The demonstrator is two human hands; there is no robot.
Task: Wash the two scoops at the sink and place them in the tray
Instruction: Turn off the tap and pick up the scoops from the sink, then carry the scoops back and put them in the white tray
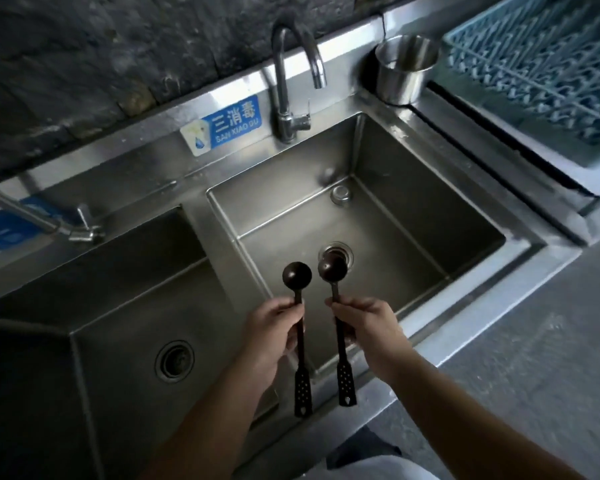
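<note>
Two dark scoops are held side by side over the sink basin (378, 188). The left hand (274, 330) is closed around the left scoop (298, 327), its bowl at twelve o'clock. The right hand (364, 323) pinches the right scoop (340, 327), bowl over the drain (336, 252). At two o'clock sits the blue tray (541, 67), beside a steel cup (404, 69).

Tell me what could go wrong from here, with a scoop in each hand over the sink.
Both hands, left and right, are occupied, so turning on the faucet probably means shifting a scoop first. The right scoop hangs over the open drain; a slip could drop it there. The blue tray sits far right, past the steel cup, which a reach might knock.
</note>
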